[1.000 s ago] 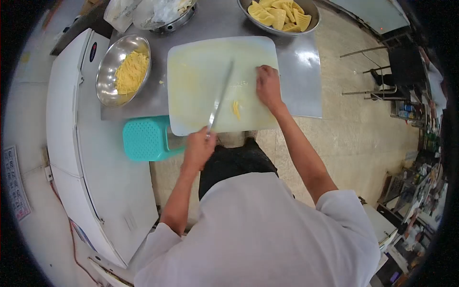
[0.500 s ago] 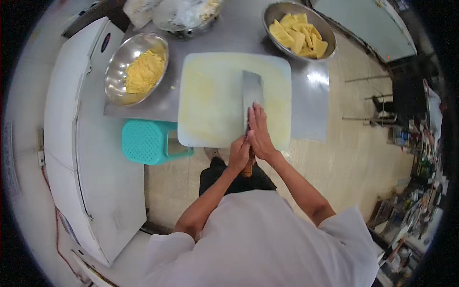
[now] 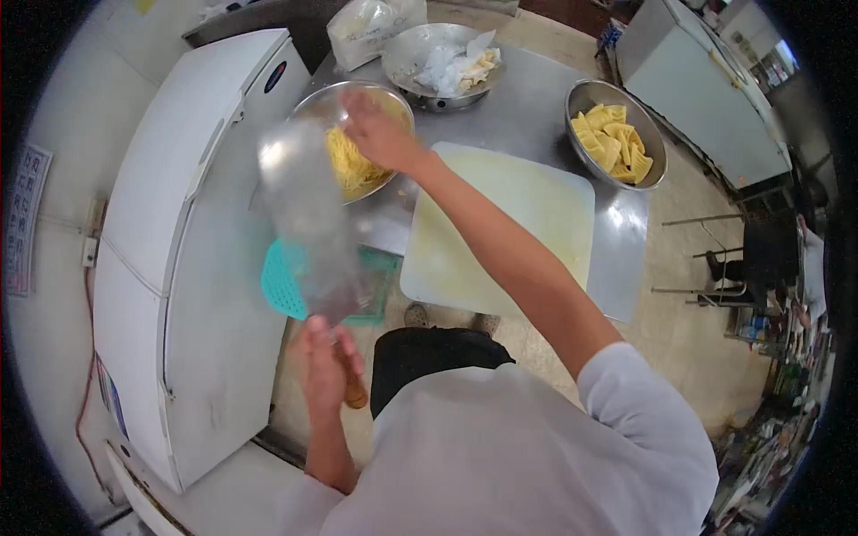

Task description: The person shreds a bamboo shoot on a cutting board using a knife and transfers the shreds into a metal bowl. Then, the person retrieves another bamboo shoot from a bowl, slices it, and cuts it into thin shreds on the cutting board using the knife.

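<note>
While a cleaver point(image 3: 308, 219) is gripped by its wooden handle point(image 3: 355, 393) in the left hand point(image 3: 323, 364), the right hand point(image 3: 380, 134) is held over a metal bowl point(image 3: 399, 105) of thin yellow shreds point(image 3: 350, 168). The fingers of the left hand are curled around the handle, and the broad blade, smeared by blur, is raised and pointed away from the body, clear of the chopping board point(image 3: 545, 219). The fingers of the right hand are also blurred; whether they are spread, pressed together or pinching any shreds cannot be told, nor can contact with the shreds be made out. The shreds are heaped in the bowl, which is set on the metal table point(image 3: 527, 89) beyond the left corner of the board. The board is crossed by the right forearm, and its pale surface is stained yellow. To its right, large yellow slices point(image 3: 612, 138) are piled in a second bowl point(image 3: 594, 94). A third bowl point(image 3: 407, 55), in which crumpled white plastic point(image 3: 444, 71) is seen, is placed farther back, beside a white bag point(image 3: 371, 34). A turquoise stool point(image 3: 284, 279) is partly covered by the blade
</note>
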A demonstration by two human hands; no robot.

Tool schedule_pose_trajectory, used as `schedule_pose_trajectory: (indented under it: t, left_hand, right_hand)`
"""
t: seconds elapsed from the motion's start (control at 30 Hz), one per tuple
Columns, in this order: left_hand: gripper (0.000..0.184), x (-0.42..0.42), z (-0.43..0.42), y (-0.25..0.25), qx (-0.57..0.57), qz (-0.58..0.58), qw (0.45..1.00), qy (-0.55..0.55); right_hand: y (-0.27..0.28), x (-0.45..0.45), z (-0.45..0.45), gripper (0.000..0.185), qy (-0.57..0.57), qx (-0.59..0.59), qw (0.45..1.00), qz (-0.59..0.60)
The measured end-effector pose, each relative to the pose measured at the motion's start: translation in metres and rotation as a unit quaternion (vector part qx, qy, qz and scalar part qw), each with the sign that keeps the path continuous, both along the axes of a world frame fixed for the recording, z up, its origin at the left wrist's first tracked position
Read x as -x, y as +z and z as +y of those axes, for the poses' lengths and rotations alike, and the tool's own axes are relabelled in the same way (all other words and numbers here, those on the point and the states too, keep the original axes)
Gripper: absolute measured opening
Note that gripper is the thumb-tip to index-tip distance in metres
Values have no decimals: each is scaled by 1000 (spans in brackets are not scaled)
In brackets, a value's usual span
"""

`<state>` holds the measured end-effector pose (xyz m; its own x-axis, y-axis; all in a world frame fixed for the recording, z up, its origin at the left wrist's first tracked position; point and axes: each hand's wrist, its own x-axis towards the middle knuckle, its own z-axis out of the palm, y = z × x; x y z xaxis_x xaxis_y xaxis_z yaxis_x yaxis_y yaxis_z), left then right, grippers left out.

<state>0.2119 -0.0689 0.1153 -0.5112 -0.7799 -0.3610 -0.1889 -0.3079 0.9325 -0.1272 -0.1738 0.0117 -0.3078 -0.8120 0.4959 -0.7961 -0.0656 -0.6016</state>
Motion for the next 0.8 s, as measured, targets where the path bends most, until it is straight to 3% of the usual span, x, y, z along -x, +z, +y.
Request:
schedule_pose_trajectory:
  t: [0.03, 0.07, 0.1, 0.13, 0.27, 0.33, 0.4, 0.47, 0.5, 0.53, 0.6, 0.67, 0.73, 0.8]
  left_hand:
    - [40, -11, -7, -4, 28, -2, 999, 24]
    - [38, -19, -17, -11, 58, -1, 997, 43]
    - [38, -25, -28, -17, 61, 5, 998, 28]
    - [38, -32, -36, -25, 64, 8, 997, 38]
    - [32, -35, -45, -42, 55, -11, 998, -13]
    - [31, -21, -47, -54, 63, 0, 993, -99]
    - [30, -1, -41, -67, 75, 12, 983, -167]
    - [34, 31, -31, -79, 108, -47, 959, -259]
    - [37, 47, -28, -88, 140, -58, 942, -299]
    - [37, 68, -21, -93, 141, -54, 942, -299]
    - [33, 105, -4, -99, 258, -134, 888, -356]
    - [27, 125, -3, -140, 294, -161, 866, -372]
    - [25, 142, 7, -149, 430, -183, 812, -350]
    - [24, 150, 12, -148, 393, -219, 819, -357]
  right_hand:
    - [-11, 11, -23, 42, -34, -163, 983, 71]
    - [-1, 11, -29, 42, -49, -160, 983, 71]
    - [16, 9, -30, 39, -31, 17, 999, 0]
    - [20, 11, -33, 36, -8, 190, 979, -68]
    - [11, 32, -9, 39, -160, 116, 971, -133]
    - [8, 35, 32, 38, -144, 147, 935, -289]
    - [-16, 57, 89, 37, -188, 156, 944, -220]
    - [-14, 77, 178, 33, -277, 38, 942, -184]
    - [-40, 112, 218, 28, -312, 29, 935, -163]
    - [-50, 144, 259, 24, -375, -7, 920, -112]
    - [-45, 194, 325, 19, -509, -102, 855, 15]
    - [-62, 246, 368, 22, -549, -182, 816, -23]
    - [-66, 278, 378, 40, -402, -289, 869, -3]
    - [-84, 288, 370, 64, -211, -363, 896, 147]
